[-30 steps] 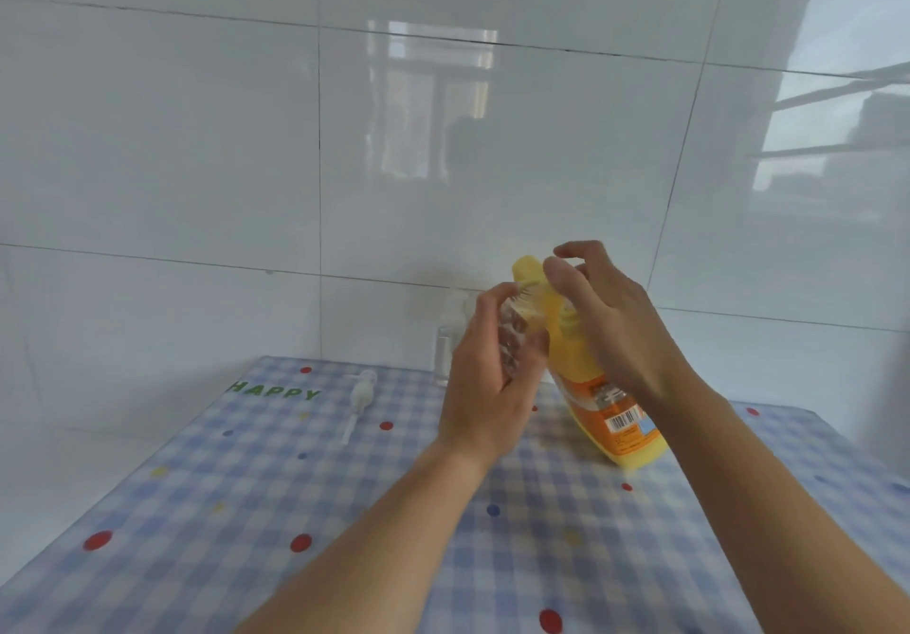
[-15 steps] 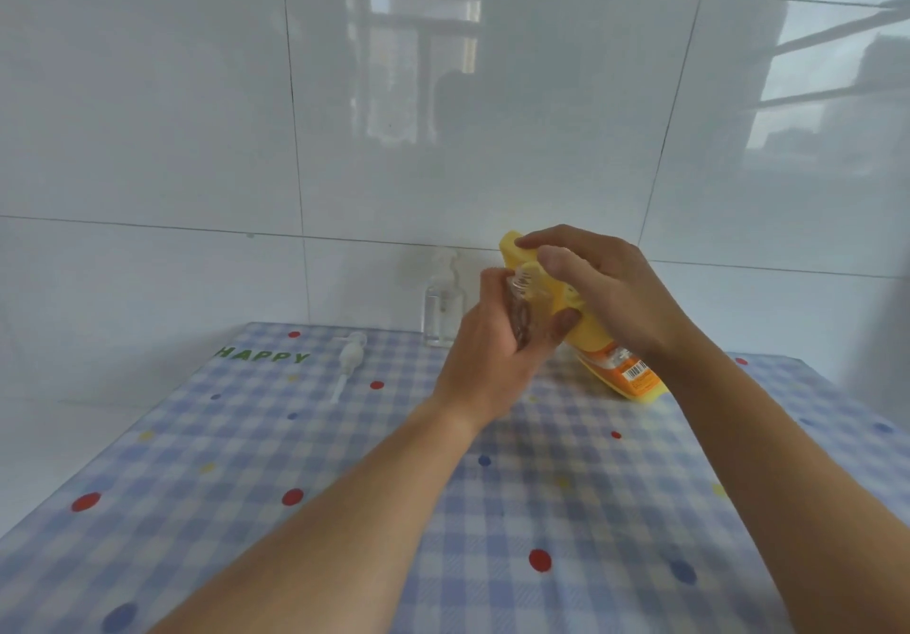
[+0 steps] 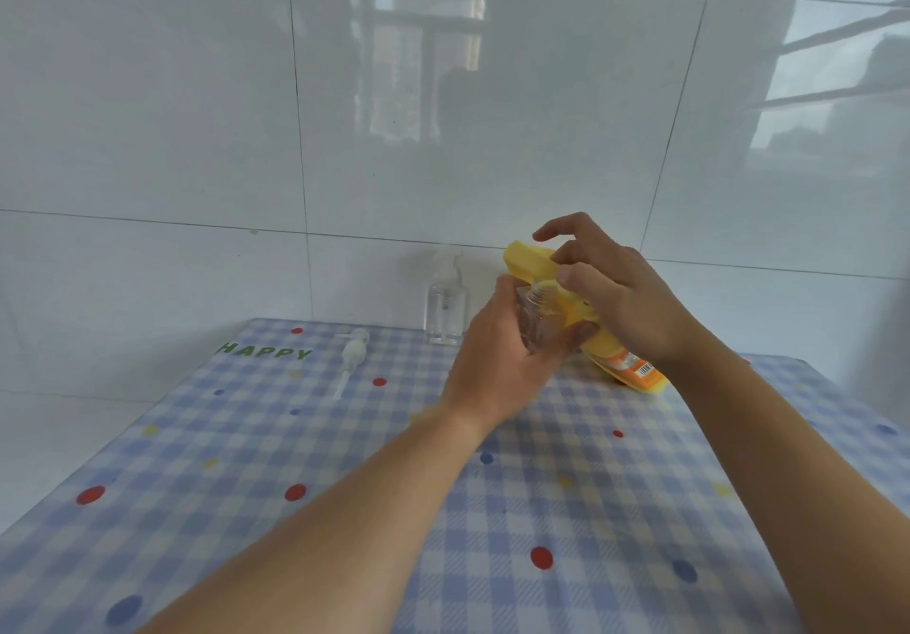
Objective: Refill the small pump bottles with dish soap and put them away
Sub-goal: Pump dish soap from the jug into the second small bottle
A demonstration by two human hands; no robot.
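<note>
The left hand (image 3: 497, 362) grips a small bottle (image 3: 541, 325) of clear plastic, fingers and thumb wrapped round its body. Its uncapped mouth is turned up toward 1 o'clock, against the soap bottle (image 3: 529, 259). The right hand (image 3: 620, 303) grasps that yellow soap bottle from above, with the fingers curled over it and the forefinger lifted clear. The soap bottle lies steeply tilted, its plain yellow end high at 11 o'clock and its orange-labelled end low at 4 o'clock, close over the counter (image 3: 591, 510). Whether that low end touches the cloth cannot be told, nor whether any soap is flowing. Both hands meet above the far middle of the counter, near the wall (image 3: 443, 116). At 10 o'clock from the left hand a second bottle (image 3: 445, 311), clear and upright with its pump on, stands at the far edge just before the wall and apart from the hand. At 9 o'clock a loose pump (image 3: 352, 355) lies flat on the cloth, head toward the wall and tube pointing to the near side. It is well apart from both bottles, and beside it is the green word HAPPY (image 3: 268, 352) near the far left corner. The counter's left edge runs from that corner down to 7 o'clock, and its far edge follows the wall. Its right edge falls away past the right forearm. A wide stretch of checked cloth spreads from the hands toward 6 o'clock, crossed only by the two forearms.
</note>
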